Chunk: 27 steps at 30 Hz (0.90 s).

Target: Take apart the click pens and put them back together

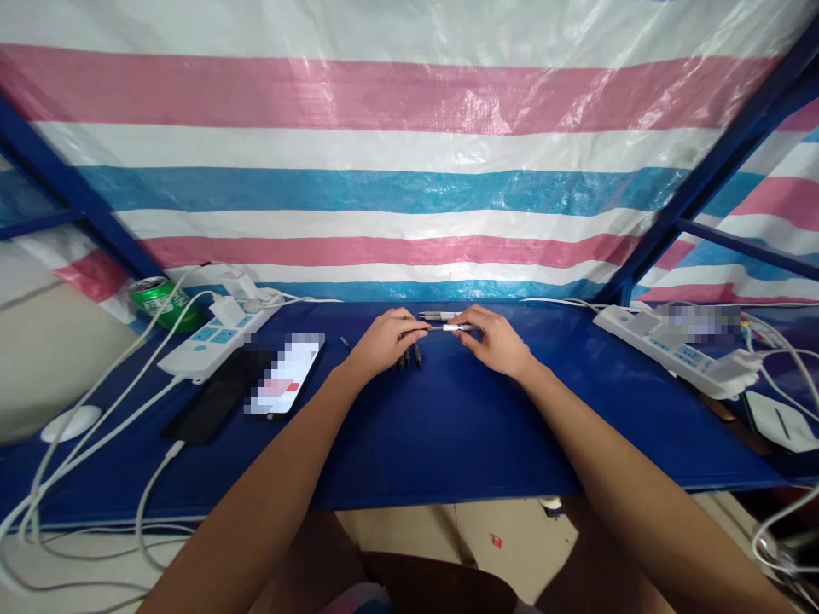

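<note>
Near the back middle of the blue table, my left hand (384, 339) pinches the left end of a thin, dark pen refill (435, 328). My right hand (492, 339) grips a white pen barrel (451, 327) between thumb and fingers. Refill and barrel meet in one line, level above the tabletop; how deep one sits in the other is too small to tell. Just behind them lie white pens (432, 315). Several black pen parts (417, 356) rest beside my left hand, partly covered by it. Left of that wrist shows the tip of another slim piece (345, 344).
To the left are a lit phone (287, 375), a dark phone (214, 396) on a cable, a white power strip (208, 341), a green can (167, 305) and a white mouse (72, 423). Another power strip (678, 351) with cables lies right. A striped tarp (409, 188) hangs behind.
</note>
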Each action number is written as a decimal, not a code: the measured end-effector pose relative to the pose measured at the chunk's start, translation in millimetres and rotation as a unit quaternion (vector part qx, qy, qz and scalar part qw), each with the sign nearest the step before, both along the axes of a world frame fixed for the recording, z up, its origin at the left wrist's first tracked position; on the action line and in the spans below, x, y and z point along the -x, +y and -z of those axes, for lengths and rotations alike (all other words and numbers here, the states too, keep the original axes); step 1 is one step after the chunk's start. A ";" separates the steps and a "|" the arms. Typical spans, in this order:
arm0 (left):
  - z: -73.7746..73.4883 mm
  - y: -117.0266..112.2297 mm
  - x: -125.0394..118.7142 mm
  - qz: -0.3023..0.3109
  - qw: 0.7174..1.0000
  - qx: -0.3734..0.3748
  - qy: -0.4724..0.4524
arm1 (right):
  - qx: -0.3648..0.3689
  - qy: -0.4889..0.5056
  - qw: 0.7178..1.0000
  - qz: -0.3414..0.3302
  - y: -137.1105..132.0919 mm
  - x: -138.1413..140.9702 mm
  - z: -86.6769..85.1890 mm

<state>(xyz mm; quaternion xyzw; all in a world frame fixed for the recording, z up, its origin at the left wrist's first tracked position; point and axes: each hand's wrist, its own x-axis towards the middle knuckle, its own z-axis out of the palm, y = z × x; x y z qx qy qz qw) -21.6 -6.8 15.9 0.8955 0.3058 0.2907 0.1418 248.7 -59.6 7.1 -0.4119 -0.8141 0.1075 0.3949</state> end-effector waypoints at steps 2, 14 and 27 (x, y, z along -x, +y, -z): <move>1.2 -2.8 -3.8 0.020 1.000 0.007 0.003 | 0.001 -0.011 1.000 -0.018 -1.8 2.8 0.1; -3.5 -17.4 -13.8 0.005 0.973 0.221 -0.068 | -0.011 -0.001 0.997 -0.073 -3.2 13.6 4.1; -5.8 -13.7 -9.5 -0.028 0.960 0.250 -0.127 | 0.050 0.050 0.997 -0.014 -3.1 11.5 7.6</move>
